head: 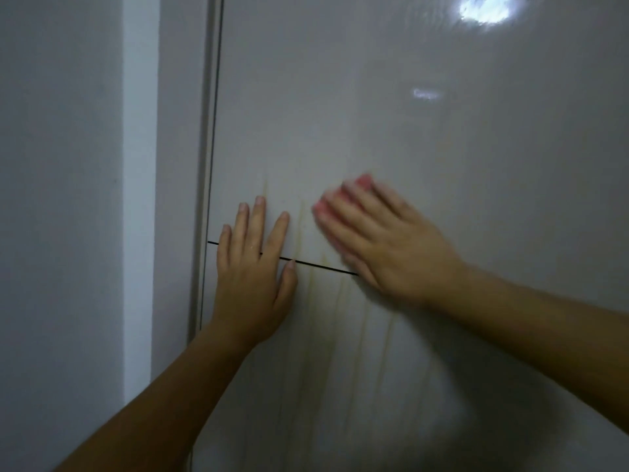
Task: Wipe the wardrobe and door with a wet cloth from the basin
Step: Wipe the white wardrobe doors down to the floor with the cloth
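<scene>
A glossy pale panel [425, 148], wardrobe or door, fills most of the view. A thin dark seam [320, 266] crosses it. Yellowish drip streaks [335, 301] run down the panel below and between my hands. My left hand [253, 267] lies flat on the panel over the seam, fingers straight and spread. My right hand [384, 240], blurred by motion, presses a pink cloth [361, 180] flat against the panel; only the cloth's edges show past my fingertips.
The panel's frame edge [209, 165] runs vertically at the left, beside a white wall [68, 199]. A bright light reflection [485, 10] sits at the top right of the panel. The basin is out of view.
</scene>
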The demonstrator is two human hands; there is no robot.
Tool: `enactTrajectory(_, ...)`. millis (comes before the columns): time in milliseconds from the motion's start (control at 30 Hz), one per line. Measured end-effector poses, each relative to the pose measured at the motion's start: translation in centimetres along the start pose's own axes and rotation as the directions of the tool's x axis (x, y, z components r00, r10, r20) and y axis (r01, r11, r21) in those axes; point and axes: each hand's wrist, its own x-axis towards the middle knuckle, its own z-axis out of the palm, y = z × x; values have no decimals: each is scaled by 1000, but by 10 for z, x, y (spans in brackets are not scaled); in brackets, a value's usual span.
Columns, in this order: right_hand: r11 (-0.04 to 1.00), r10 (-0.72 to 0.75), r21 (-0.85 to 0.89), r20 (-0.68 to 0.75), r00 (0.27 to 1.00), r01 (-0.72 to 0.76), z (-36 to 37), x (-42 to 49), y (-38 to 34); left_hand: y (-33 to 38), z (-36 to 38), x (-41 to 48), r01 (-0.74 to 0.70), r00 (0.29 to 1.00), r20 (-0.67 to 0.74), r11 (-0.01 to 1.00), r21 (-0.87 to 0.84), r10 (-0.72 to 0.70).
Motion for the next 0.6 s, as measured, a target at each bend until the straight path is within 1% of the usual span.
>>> enactTrajectory(67, 989, 146, 8, -38, 989, -146, -7, 29, 7, -3, -2, 0, -9, 1000, 5, 1000, -24, 9)
enactTrajectory(100, 980, 198, 14, -44, 979, -197, -8, 39, 4, -4, -2, -2, -7, 1000, 3, 999, -32, 7)
enactTrajectory(133, 977, 211, 18, -40, 977, -211, -7, 42, -3, -7, -2, -4, 4, 1000, -1, 999, -36, -4)
enactTrajectory(167, 984, 179, 23, -26, 983, -179, -4, 41, -13, -10, -2, -7, 26, 1000, -5, 999, -35, -26)
enactTrajectory(233, 999, 12, 34, 6, 1000, -13, 5, 27, -33, -18, -1, -16, 78, 997, -6, 996, -29, -79)
enactTrajectory(300, 991, -131, 44, 17, 991, 130, 9, 15, -42, -24, 0, -26, 88, 996, -1, 996, -33, -88)
enactTrajectory(333, 985, -168, 41, 17, 986, 167, 9, 19, -40, -27, 0, -31, 83, 997, 4, 996, -38, -83)
enactTrajectory(367, 985, -171, 28, 5, 985, 171, 8, 28, -35, -30, 0, -34, 81, 997, 9, 996, -46, -80)
enactTrajectory(400, 991, -135, 17, -18, 991, 136, 6, 44, -29, -32, -1, -36, 87, 996, 14, 995, -55, -86)
enactTrajectory(433, 997, -70, 5, -49, 996, 71, 3, 62, -23, -34, -2, -37, 105, 994, 18, 992, -69, -104)
enactTrajectory(500, 998, 58, -5, -66, 996, -59, -3, 93, -17, -37, -4, -39, 158, 987, 26, 982, -100, -156)
enactTrajectory(533, 996, 93, -1, -65, 994, -93, -3, 101, -21, -39, -4, -42, 173, 985, 30, 979, -109, -171)
enactTrajectory(567, 996, 86, 2, -70, 994, -86, -1, 101, -29, -40, -3, -47, 173, 985, 35, 978, -114, -170)
enactTrajectory(600, 999, 43, 6, -64, 997, -43, 3, 94, -40, -41, -2, -52, 163, 986, 41, 980, -115, -159)
